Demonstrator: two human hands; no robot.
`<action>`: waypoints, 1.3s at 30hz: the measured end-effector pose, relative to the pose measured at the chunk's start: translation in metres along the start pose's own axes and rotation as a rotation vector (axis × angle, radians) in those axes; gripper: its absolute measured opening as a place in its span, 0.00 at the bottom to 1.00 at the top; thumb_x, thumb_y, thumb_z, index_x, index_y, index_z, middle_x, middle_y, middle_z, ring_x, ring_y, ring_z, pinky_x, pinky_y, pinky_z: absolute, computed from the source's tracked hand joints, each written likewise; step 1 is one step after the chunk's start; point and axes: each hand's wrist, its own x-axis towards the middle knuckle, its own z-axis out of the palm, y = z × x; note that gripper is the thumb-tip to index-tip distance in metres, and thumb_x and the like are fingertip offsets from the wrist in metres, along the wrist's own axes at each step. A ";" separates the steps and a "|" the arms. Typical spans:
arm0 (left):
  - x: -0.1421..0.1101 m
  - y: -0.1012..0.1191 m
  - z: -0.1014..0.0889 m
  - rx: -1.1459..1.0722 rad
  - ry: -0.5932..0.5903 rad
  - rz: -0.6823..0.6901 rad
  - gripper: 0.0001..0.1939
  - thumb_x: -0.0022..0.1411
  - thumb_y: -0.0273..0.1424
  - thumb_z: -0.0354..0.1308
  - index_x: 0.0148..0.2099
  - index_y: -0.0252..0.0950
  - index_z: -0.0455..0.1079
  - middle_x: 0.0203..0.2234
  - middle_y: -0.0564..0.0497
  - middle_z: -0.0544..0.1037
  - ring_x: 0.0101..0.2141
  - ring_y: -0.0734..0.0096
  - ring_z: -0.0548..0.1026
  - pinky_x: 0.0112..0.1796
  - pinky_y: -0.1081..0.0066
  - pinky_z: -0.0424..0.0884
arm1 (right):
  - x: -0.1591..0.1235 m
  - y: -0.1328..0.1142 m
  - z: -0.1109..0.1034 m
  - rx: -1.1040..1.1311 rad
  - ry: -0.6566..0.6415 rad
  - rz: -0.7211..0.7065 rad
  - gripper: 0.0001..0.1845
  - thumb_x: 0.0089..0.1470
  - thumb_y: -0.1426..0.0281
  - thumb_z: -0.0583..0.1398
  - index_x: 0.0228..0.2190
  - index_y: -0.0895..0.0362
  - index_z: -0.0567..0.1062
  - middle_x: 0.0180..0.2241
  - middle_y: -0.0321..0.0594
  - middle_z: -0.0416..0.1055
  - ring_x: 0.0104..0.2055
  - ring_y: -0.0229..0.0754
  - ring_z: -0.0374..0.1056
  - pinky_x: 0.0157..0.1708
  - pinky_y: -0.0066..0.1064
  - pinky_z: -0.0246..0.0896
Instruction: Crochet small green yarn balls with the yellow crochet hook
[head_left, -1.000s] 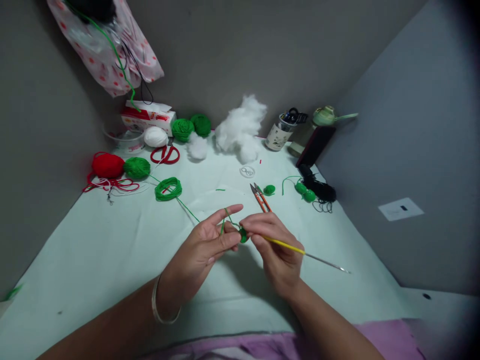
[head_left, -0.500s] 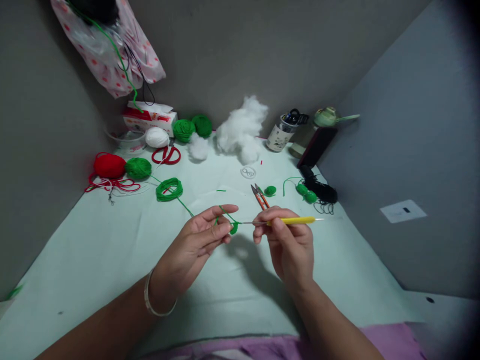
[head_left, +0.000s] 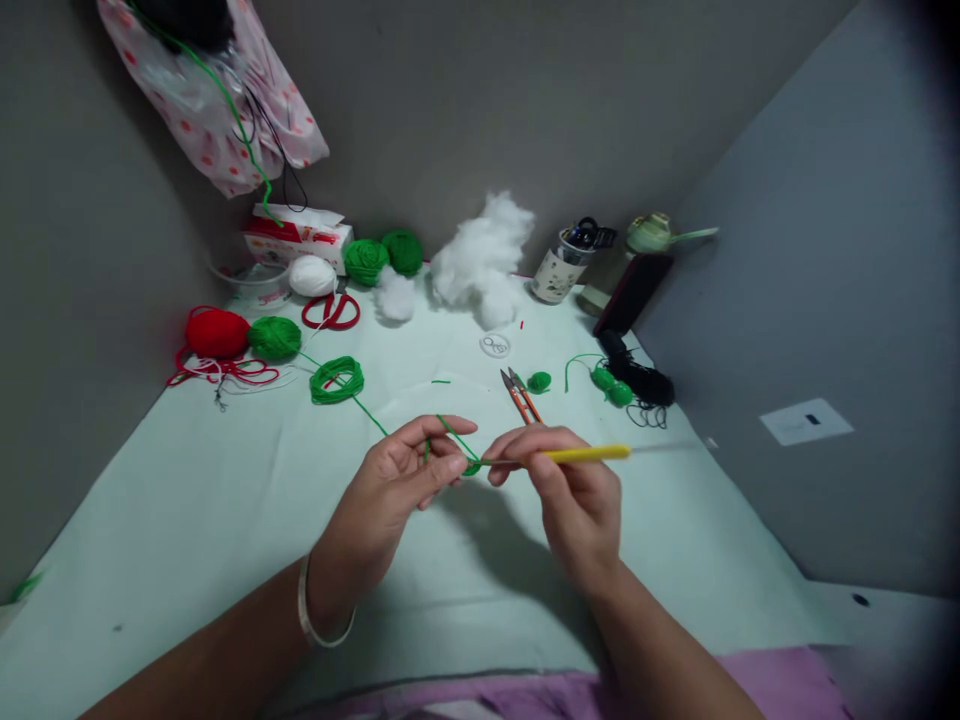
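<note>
Above the counter (head_left: 225, 500), green crochet work (head_left: 471, 468) is pinched by the half-open left hand (head_left: 390, 480), a yellow-handled hook (head_left: 589, 454) gripped by the curled right hand (head_left: 577, 500); unravelling could be caused by slack yarn (head_left: 456, 436).

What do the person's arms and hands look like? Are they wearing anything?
The left hand and right hand wear no gloves. The left arm has a thin, pale, rounded bangle; none shows on the right arm. No sleeves are in view. Some fingers are hidden.
</note>
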 end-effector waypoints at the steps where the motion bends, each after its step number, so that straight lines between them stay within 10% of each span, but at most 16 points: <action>1: 0.000 0.000 0.001 0.001 0.017 0.014 0.14 0.61 0.33 0.72 0.50 0.42 0.82 0.29 0.55 0.74 0.32 0.76 0.70 0.33 0.77 0.64 | -0.002 0.000 0.000 -0.155 -0.024 -0.091 0.12 0.70 0.73 0.56 0.45 0.51 0.80 0.39 0.41 0.80 0.38 0.41 0.78 0.38 0.34 0.76; 7: 0.000 -0.001 0.008 -0.162 -0.070 -0.116 0.23 0.60 0.33 0.73 0.57 0.38 0.78 0.25 0.58 0.73 0.20 0.85 0.57 0.22 0.80 0.54 | -0.009 0.004 0.009 -0.593 -0.072 -0.426 0.22 0.62 0.78 0.64 0.52 0.44 0.80 0.42 0.40 0.82 0.41 0.45 0.79 0.38 0.35 0.79; 11: 0.001 0.003 0.007 -0.261 -0.090 -0.176 0.17 0.61 0.31 0.73 0.52 0.36 0.81 0.21 0.63 0.67 0.17 0.89 0.48 0.31 0.78 0.67 | -0.006 0.001 0.007 -0.366 0.049 -0.277 0.16 0.67 0.76 0.59 0.51 0.49 0.81 0.40 0.43 0.79 0.39 0.43 0.77 0.38 0.37 0.78; 17: 0.000 0.002 0.009 -0.155 -0.037 -0.040 0.16 0.58 0.30 0.74 0.49 0.38 0.82 0.31 0.54 0.78 0.30 0.78 0.73 0.33 0.77 0.68 | 0.002 0.002 0.010 0.067 0.052 -0.019 0.12 0.68 0.72 0.60 0.44 0.49 0.84 0.41 0.42 0.80 0.37 0.41 0.76 0.31 0.33 0.75; 27: 0.000 -0.005 0.011 -0.261 -0.052 -0.153 0.17 0.60 0.30 0.73 0.51 0.38 0.81 0.28 0.54 0.79 0.30 0.77 0.73 0.38 0.75 0.69 | -0.012 0.004 0.012 -0.737 -0.053 -0.420 0.23 0.65 0.78 0.61 0.57 0.47 0.78 0.49 0.45 0.80 0.46 0.45 0.79 0.42 0.35 0.79; 39: 0.003 0.006 0.002 -0.278 -0.007 -0.139 0.12 0.54 0.29 0.76 0.42 0.37 0.84 0.24 0.56 0.73 0.25 0.83 0.68 0.28 0.82 0.60 | 0.001 -0.001 0.006 0.060 0.133 -0.028 0.12 0.67 0.73 0.62 0.43 0.50 0.85 0.36 0.40 0.78 0.32 0.40 0.73 0.31 0.34 0.73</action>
